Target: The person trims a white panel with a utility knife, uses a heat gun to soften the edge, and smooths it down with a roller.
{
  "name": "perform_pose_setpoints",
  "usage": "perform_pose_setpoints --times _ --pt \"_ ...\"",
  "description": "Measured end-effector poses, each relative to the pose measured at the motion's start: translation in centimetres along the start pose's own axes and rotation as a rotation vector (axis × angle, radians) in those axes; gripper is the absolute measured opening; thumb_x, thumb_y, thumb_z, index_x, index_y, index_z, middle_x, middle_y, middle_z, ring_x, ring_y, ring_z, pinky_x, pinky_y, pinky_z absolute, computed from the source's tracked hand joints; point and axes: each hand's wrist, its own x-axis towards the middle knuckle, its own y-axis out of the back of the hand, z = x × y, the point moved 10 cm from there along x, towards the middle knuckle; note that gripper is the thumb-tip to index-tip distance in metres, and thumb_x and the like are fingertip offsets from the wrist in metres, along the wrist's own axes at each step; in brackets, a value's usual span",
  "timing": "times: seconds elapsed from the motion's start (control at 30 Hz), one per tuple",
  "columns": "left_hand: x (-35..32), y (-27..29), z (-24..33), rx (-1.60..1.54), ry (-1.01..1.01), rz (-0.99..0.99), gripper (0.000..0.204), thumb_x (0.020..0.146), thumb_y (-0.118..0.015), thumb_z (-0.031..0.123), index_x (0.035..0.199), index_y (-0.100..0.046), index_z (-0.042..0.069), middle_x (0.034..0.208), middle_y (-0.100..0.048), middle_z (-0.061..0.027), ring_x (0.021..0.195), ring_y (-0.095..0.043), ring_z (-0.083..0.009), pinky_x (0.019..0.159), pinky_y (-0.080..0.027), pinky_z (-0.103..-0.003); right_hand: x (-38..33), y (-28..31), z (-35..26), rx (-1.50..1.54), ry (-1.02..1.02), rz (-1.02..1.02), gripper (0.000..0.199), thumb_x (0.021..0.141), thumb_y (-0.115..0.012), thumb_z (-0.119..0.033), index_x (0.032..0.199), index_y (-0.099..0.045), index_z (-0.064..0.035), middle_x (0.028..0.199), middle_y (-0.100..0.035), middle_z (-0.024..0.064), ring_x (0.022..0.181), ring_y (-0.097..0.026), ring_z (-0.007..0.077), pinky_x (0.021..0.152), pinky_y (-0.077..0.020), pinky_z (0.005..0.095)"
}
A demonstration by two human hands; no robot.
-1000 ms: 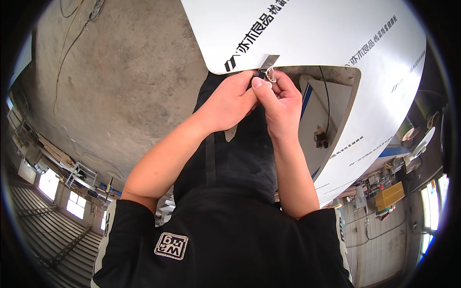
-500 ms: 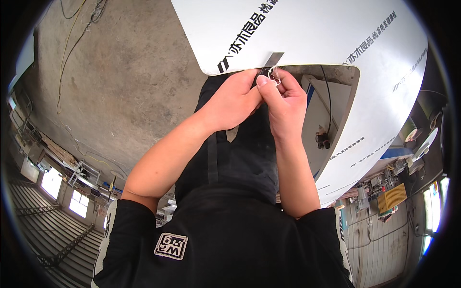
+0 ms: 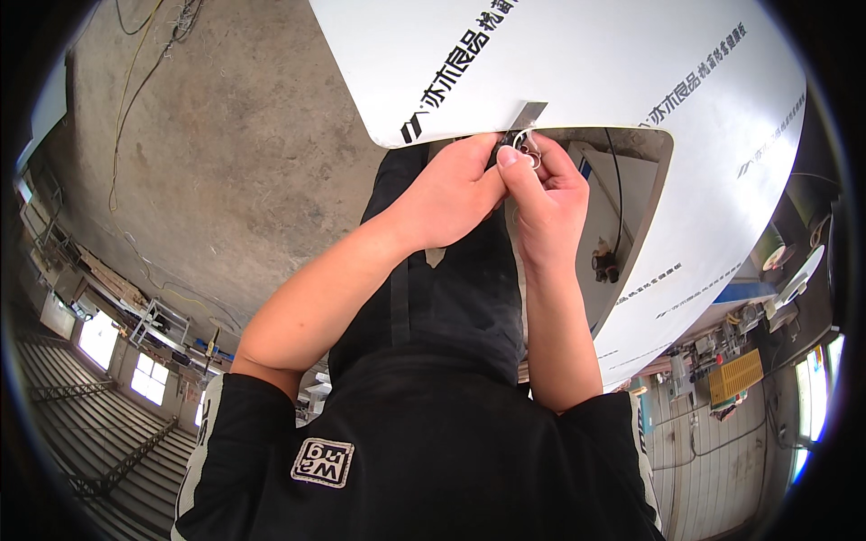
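Both my hands meet at the edge of a large white panel [image 3: 559, 63]. My left hand [image 3: 451, 194] is closed, its fingertips at a small dark piece that my fingers mostly cover. My right hand [image 3: 548, 203] pinches thin, looped white wires [image 3: 524, 135] between thumb and fingers, right beside the left fingertips. A short grey metal strip [image 3: 530, 114] lies on the panel's edge just beyond the fingers. Where the wires run under my hands is hidden.
An opening framed by the white panel lies right of my hands; a black cable [image 3: 621, 198] hangs inside it above a dark fitting [image 3: 604, 263]. Concrete floor [image 3: 262, 162] with loose cables spreads to the left. A yellow crate [image 3: 735, 374] sits among clutter at far right.
Both hands have shifted slightly right and nearer, still together. The white loop between the fingers has turned a little, and the metal strip appears slightly farther right.
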Motion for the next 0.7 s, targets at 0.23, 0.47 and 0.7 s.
perform_pose_setpoints --times 0.23,0.47,0.7 --pt "0.5 -0.6 0.4 -0.013 -0.075 0.008 0.026 0.111 -0.051 0.025 0.097 -0.056 0.004 0.066 -0.051 0.0025 0.051 -0.046 -0.0061 0.045 -0.037 -0.026 0.3 0.5 -0.2 0.003 0.046 -0.024 0.035 0.095 -0.075 -0.009 0.125 -0.068 0.0074 0.092 -0.068 -0.0019 0.081 -0.058 0.004 0.073 -0.0467 0.022" --pt "0.8 -1.3 0.9 -0.046 -0.039 -0.022 0.027 0.111 -0.052 0.026 0.098 -0.057 0.003 0.069 -0.053 0.0024 0.055 -0.047 -0.0066 0.049 -0.038 -0.027 0.2 1.0 -0.7 -0.001 0.073 -0.03 0.036 0.095 -0.075 -0.01 0.127 -0.067 0.0065 0.09 -0.065 -0.0037 0.079 -0.055 0.0024 0.072 -0.0454 0.0211" --pt "1.1 -1.8 0.8 -0.041 -0.014 -0.046 0.024 0.109 -0.053 0.023 0.102 -0.058 0.0 0.074 -0.055 0.0003 0.064 -0.049 -0.0085 0.058 -0.041 -0.029 0.1 1.5 -1.2 -0.024 0.088 -0.045 0.04 0.095 -0.076 -0.012 0.129 -0.066 0.0064 0.091 -0.064 -0.0047 0.079 -0.053 0.0012 0.072 -0.041 0.0185"
